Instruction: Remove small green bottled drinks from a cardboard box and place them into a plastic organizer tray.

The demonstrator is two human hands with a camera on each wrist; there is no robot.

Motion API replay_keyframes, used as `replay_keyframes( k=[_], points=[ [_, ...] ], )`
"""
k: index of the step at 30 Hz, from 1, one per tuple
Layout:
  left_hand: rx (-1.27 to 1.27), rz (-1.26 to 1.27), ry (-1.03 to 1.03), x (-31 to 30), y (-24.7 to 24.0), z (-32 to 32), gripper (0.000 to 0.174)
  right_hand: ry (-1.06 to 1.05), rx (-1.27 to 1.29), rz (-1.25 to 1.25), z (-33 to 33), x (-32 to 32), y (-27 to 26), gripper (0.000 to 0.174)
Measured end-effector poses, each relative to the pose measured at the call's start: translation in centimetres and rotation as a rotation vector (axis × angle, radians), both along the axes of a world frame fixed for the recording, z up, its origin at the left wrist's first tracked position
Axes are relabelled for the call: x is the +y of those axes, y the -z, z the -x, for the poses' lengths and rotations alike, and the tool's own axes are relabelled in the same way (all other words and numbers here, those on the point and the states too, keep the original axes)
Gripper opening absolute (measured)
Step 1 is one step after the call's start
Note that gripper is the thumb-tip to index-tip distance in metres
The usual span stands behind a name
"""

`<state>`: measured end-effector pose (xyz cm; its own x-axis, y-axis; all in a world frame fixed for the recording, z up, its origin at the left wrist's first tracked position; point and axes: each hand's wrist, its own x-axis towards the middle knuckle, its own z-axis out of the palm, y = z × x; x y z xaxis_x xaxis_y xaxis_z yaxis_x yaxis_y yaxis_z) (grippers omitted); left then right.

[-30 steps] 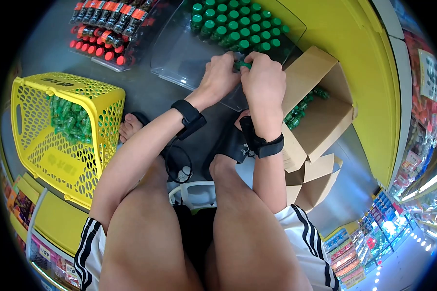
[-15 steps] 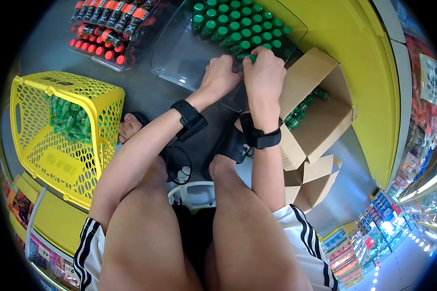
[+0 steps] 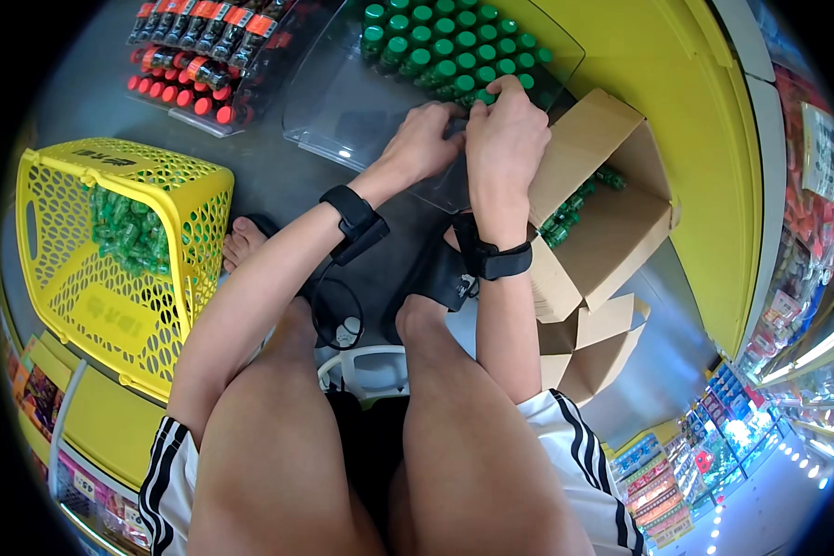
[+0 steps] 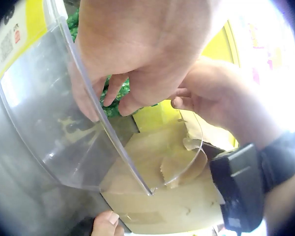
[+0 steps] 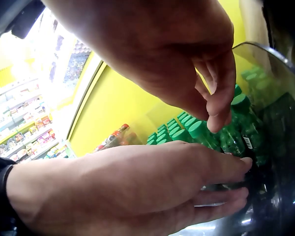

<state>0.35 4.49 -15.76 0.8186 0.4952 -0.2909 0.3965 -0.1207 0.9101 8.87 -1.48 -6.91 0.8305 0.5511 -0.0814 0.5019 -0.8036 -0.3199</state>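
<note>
My right hand (image 3: 508, 139) is over the front row of green-capped bottles (image 3: 445, 69), its fingertips around a front cap (image 3: 485, 96). In the right wrist view the thumb and fingers come down close by the caps (image 5: 198, 129), with no bottle between them. My left hand (image 3: 423, 144) is just to the left, above the bare front of the clear plastic tray (image 3: 329, 139) holding the bottles. Its fingers (image 5: 221, 169) stretch alongside the bottles in the right wrist view. Through the tray wall, the left wrist view shows green beyond these fingers.
A cardboard box (image 3: 574, 176) with green bottles inside stands open at the right, beside a yellow panel (image 3: 704, 185). On the left is a yellow basket (image 3: 111, 320) with green bottles (image 3: 130, 232). Red-capped bottles (image 3: 181, 95) stand at the upper left.
The green-capped bottle that was between my hands now stands at the front of the rows. My right fingers have loosened around its cap; my left hand stays close by.
</note>
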Motion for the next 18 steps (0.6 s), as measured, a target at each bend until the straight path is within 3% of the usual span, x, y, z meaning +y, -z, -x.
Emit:
replay_keyframes(
  k=[18],
  points=[
    [0.008, 0.005, 0.059, -0.1, 0.2, -0.1, 0.041, -0.002, -0.029, -0.011, 0.1, 0.0, 0.1, 0.017]
  ],
)
